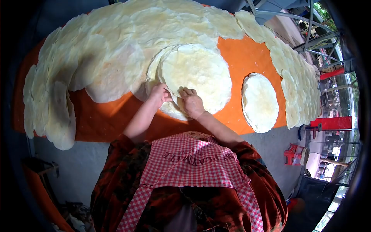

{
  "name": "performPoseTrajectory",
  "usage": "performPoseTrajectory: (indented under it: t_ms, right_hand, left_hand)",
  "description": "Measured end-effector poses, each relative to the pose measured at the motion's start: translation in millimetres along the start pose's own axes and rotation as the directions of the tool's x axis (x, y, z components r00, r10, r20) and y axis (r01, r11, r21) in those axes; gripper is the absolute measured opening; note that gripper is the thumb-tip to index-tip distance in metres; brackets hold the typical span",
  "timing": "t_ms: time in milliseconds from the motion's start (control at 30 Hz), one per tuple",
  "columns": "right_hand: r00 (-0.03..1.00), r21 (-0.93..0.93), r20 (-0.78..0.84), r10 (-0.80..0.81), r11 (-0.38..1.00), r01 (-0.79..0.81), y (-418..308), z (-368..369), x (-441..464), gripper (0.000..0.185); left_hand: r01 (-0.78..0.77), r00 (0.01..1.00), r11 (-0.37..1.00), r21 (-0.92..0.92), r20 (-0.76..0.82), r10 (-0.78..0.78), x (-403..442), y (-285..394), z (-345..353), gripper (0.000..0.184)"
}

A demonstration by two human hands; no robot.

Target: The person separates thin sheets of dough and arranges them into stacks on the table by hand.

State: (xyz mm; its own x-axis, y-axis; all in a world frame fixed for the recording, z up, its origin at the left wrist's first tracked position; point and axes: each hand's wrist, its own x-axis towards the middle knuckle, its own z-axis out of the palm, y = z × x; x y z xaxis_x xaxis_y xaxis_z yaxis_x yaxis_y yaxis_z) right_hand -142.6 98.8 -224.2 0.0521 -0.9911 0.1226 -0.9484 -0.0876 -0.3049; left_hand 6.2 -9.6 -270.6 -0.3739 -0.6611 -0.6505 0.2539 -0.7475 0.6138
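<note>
A stack of thin, pale, round flatbreads (199,71) lies in front of me on an orange cloth (100,120). My left hand (159,95) is at the stack's near left side, its fingers pinched at the edge of a flatbread. Close beside it, my right hand (192,103) has its fingers curled over the near edge of the top flatbread. Below and left of the top one, the rims of other flatbreads stick out unevenly. Exactly which layers lie between my fingers is partly hidden.
Overlapping flatbreads (116,31) spread over the far and left parts of the cloth, some hanging past its front left edge. A smaller stack (260,102) sits to the right, with more flatbreads (295,89) beyond it. A red stool (293,154) stands on the floor.
</note>
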Motion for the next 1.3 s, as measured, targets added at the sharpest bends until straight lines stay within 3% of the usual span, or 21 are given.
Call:
performPoseTrajectory:
  t_ms: [167,333,467,567,600,633,667,700,733,800,833,867,933,967,1100,1167,1233,1300]
  right_hand:
    - [1.0,0.079,-0.004,0.012,0.997,-0.011,0,11,2,0.035]
    - [0.995,0.077,0.089,0.052,0.995,-0.059,-16,-3,15,0.038]
    - [1.0,-0.062,-0.007,-0.004,0.998,0.003,-19,13,9,0.049]
    - [0.992,-0.026,-0.125,0.002,1.0,-0.005,-18,12,11,0.045]
    - [0.993,0.062,-0.119,0.008,0.998,-0.001,-15,8,16,0.042]
    - [0.991,0.143,0.073,0.115,0.982,-0.125,-19,-17,23,0.038]
    - [0.928,0.237,0.226,0.295,0.908,-0.346,-18,-40,39,0.034]
    - [0.918,-0.027,0.371,0.142,0.989,-0.142,52,-13,68,0.038]
    - [0.995,0.226,0.009,0.104,0.969,-0.103,107,-12,77,0.036]
    - [0.984,0.319,0.075,0.162,0.931,-0.178,176,-100,141,0.022]
    - [0.976,0.208,-0.002,0.217,0.955,-0.212,169,-156,155,0.018]
    - [0.977,-0.15,-0.162,0.136,0.975,-0.161,136,-210,154,0.017]
    - [0.987,-0.203,-0.159,0.033,0.977,-0.065,88,-265,140,0.02]
    - [0.991,-0.255,-0.131,0.023,0.965,-0.056,79,-260,132,0.021]
    - [0.998,-0.387,-0.014,0.061,0.92,-0.062,35,-179,84,0.031]
    - [0.999,-0.267,-0.009,0.051,0.962,-0.051,30,-101,54,0.037]
    - [0.997,-0.172,0.052,0.052,0.984,-0.043,40,-23,28,0.036]
    - [0.996,-0.12,-0.091,-0.012,0.993,0.001,25,2,9,0.033]
  left_hand:
    - [0.026,0.997,0.998,-0.051,0.074,-0.022,-12,5,2,0.023]
    - [-0.027,0.999,1.0,-0.005,0.022,0.027,-10,-1,1,0.025]
    - [0.037,0.995,0.999,0.034,0.092,-0.039,6,-3,-12,0.028]
    - [0.001,0.994,0.993,-0.121,0.108,0.012,-8,-1,-1,0.033]
    - [-0.001,0.999,0.996,-0.086,0.049,0.006,-24,4,7,0.034]
    - [-0.049,0.998,0.999,0.013,0.049,0.048,-25,-3,10,0.034]
    - [-0.098,0.994,0.989,0.11,0.051,0.093,-25,-13,12,0.034]
    - [-0.145,0.989,0.968,0.205,0.054,0.137,-22,-22,12,0.035]
    - [-0.173,0.984,0.938,0.3,0.098,0.15,-19,-29,9,0.039]
    - [-0.218,0.976,0.911,0.35,0.064,0.21,-9,-37,8,0.042]
    - [-0.239,0.97,0.901,0.361,0.037,0.242,-5,-41,9,0.041]
    - [-0.335,0.92,0.79,0.514,-0.001,0.391,0,-46,6,0.04]
    - [-0.43,0.743,0.465,0.774,0.01,0.67,12,-47,-3,0.038]
    - [-0.442,0.625,0.414,0.796,-0.058,0.779,10,-42,-3,0.029]
    - [-0.411,0.748,0.566,0.715,-0.09,0.658,63,-59,-40,0.025]
    - [-0.38,0.829,0.707,0.596,-0.12,0.547,46,-51,-34,0.024]
    - [-0.262,0.926,0.894,0.364,-0.165,0.338,-10,-19,-5,0.025]
    - [-0.197,0.945,0.933,0.303,-0.196,0.263,-19,-16,-5,0.019]
